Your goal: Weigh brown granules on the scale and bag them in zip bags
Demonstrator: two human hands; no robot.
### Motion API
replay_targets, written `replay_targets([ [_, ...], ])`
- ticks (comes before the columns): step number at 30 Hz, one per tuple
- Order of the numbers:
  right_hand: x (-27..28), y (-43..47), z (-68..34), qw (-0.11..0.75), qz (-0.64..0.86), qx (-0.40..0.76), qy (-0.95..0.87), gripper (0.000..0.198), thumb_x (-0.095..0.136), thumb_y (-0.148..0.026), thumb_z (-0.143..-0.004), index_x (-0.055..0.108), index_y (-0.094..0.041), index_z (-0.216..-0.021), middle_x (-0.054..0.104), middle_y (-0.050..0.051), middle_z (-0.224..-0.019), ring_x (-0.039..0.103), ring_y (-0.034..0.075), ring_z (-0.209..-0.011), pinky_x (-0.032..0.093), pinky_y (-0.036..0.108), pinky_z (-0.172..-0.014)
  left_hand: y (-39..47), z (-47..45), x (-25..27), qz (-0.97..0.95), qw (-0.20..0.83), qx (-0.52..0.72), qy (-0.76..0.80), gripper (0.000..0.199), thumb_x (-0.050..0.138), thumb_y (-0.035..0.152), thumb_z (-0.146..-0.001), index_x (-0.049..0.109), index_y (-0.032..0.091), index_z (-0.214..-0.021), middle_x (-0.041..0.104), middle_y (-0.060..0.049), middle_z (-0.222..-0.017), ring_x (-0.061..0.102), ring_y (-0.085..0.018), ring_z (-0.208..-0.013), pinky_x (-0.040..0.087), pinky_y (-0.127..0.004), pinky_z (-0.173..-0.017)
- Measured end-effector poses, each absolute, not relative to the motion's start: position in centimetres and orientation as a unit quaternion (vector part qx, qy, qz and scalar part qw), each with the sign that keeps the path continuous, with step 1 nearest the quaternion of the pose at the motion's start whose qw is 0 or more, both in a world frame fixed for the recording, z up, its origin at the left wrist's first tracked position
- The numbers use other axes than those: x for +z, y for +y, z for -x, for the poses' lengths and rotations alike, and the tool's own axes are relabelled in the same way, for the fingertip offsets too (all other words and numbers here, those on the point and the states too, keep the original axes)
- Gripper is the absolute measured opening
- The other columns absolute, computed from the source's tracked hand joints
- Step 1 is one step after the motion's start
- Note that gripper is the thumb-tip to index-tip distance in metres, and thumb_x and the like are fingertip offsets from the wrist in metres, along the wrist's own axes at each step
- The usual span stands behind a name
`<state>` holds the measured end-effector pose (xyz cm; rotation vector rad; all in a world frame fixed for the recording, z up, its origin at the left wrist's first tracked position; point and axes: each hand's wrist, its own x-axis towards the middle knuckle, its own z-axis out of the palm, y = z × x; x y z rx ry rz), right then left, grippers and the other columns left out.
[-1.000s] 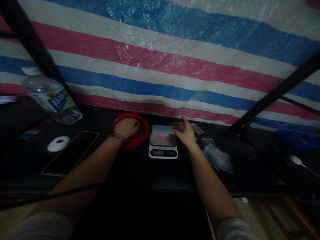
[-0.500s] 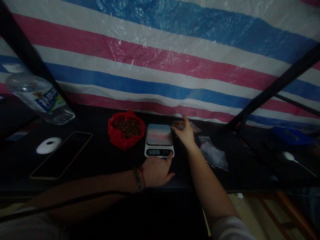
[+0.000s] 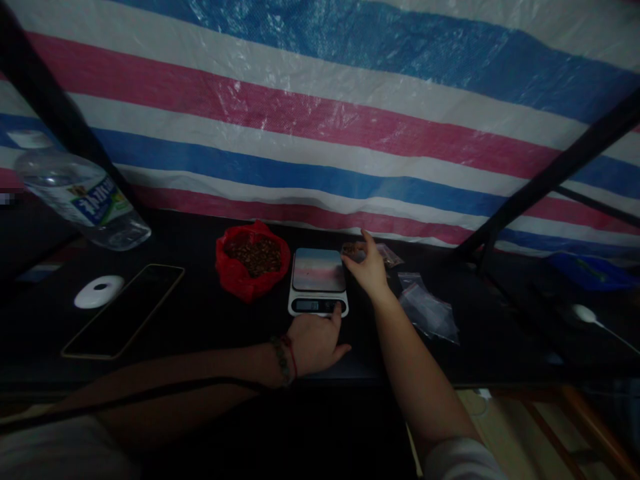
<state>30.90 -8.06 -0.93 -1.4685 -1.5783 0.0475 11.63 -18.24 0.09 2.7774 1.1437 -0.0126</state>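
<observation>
A small white kitchen scale with a mirror-like top plate lies on the dark table. My left hand is in front of it, index finger extended onto a button right of the display and thumb held apart. At the scale's right side is my right hand, thumb and index finger spread; whether the thumb touches the plate's edge I cannot tell. Just behind those fingers lies a clear bag with small brown pieces, partly hidden. Left of the scale, a red plastic bag stands open, full of small brown pieces.
Clear zip bags lie to the right. On the left are a phone, a white rounded object and a tilted plastic bottle. A striped plastic sheet hangs behind, with dark slanted bars at both sides.
My left index finger has shifted slightly left along the button panel. My right hand has moved slightly left. The other things lie as before.
</observation>
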Motion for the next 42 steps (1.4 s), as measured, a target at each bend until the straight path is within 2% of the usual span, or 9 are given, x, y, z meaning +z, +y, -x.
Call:
replay_targets([
  [15, -1.0, -8.1, -30.6, 0.463, 0.607, 0.016, -0.646, 0.081, 0.071, -0.034, -0.069, 0.035, -0.019, -0.14, 0.068, 0.009, -0.1, 0.062, 0.028, -0.098, 0.048, 0.045, -0.087, -18.1, -11.7, 0.4, -0.925, 0.069, -0.021, 0.373, 0.081, 0.044, 0.06, -0.084, 0.027, 0.009, -0.145, 0.067, -0.015, -0.073, 0.067, -0.032, -0.072, 0.05, -0.038, -0.058],
  [21, -0.9, -8.3, -30.2, 0.458, 0.606, 0.026, -0.65, 0.08, 0.07, -0.032, -0.069, 0.035, -0.018, -0.14, 0.068, 0.009, -0.102, 0.062, 0.027, -0.098, 0.048, 0.043, -0.089, -18.1, -11.5, 0.2, -0.927, 0.069, -0.004, 0.367, 0.078, 0.047, 0.057, -0.083, 0.03, 0.011, -0.144, 0.068, -0.014, -0.074, 0.067, -0.032, -0.07, 0.05, -0.037, -0.056],
  [25, -1.1, -8.4, -29.1, 0.447, 0.588, 0.046, -0.673, 0.081, 0.07, -0.03, -0.069, 0.035, -0.017, -0.14, 0.068, 0.008, -0.102, 0.061, 0.026, -0.102, 0.045, 0.044, -0.094, -17.7, -10.8, 1.1, -0.938, 0.057, 0.025, 0.34, 0.062, 0.047, 0.05, -0.086, 0.04, 0.017, -0.138, 0.07, -0.012, -0.076, 0.068, -0.029, -0.071, 0.05, -0.035, -0.058],
  [28, -1.5, -8.3, -28.1, 0.439, 0.573, 0.072, -0.688, 0.082, 0.07, -0.028, -0.069, 0.034, -0.019, -0.141, 0.068, 0.006, -0.099, 0.061, 0.025, -0.102, 0.045, 0.044, -0.095, -15.6, -9.3, 2.8, -0.93, 0.03, 0.075, 0.359, 0.045, 0.035, 0.05, -0.091, 0.054, 0.024, -0.123, 0.071, -0.01, -0.084, 0.068, -0.026, -0.074, 0.049, -0.034, -0.062],
  [33, -2.3, -8.0, -26.8, 0.432, 0.566, 0.1, -0.695, 0.083, 0.071, -0.027, -0.069, 0.032, -0.024, -0.141, 0.068, 0.005, -0.103, 0.061, 0.024, -0.103, 0.044, 0.045, -0.097, -8.6, -3.9, 5.7, -0.834, -0.04, 0.117, 0.538, 0.056, 0.02, 0.051, -0.094, 0.065, 0.019, -0.102, 0.07, -0.012, -0.084, 0.065, -0.027, -0.078, 0.047, -0.037, -0.069],
  [36, -2.5, -7.9, -26.6, 0.436, 0.559, 0.104, -0.697, 0.084, 0.072, -0.025, -0.068, 0.032, -0.024, -0.141, 0.068, 0.005, -0.102, 0.06, 0.023, -0.105, 0.043, 0.045, -0.098, -4.3, -0.4, 6.0, -0.796, -0.037, 0.08, 0.598, 0.052, 0.029, 0.05, -0.09, 0.067, 0.018, -0.105, 0.07, -0.013, -0.092, 0.065, -0.029, -0.082, 0.047, -0.037, -0.072],
  [39, -2.5, -7.8, -26.5, 0.44, 0.558, 0.111, -0.695, 0.083, 0.072, -0.026, -0.068, 0.032, -0.024, -0.141, 0.068, 0.005, -0.102, 0.06, 0.024, -0.106, 0.043, 0.045, -0.099, -1.5, 2.1, 4.7, -0.808, -0.015, 0.061, 0.586, 0.051, 0.031, 0.047, -0.089, 0.067, 0.018, -0.109, 0.071, -0.012, -0.094, 0.065, -0.027, -0.086, 0.047, -0.035, -0.077],
  [42, -2.5, -7.8, -26.5, 0.439, 0.56, 0.122, -0.692, 0.083, 0.072, -0.026, -0.068, 0.033, -0.025, -0.141, 0.068, 0.004, -0.102, 0.06, 0.024, -0.106, 0.043, 0.046, -0.099, -0.2, 3.4, 3.0, -0.855, -0.007, 0.075, 0.513, 0.046, 0.034, 0.041, -0.086, 0.069, 0.017, -0.104, 0.069, -0.009, -0.106, 0.061, -0.024, -0.099, 0.044, -0.031, -0.09],
])
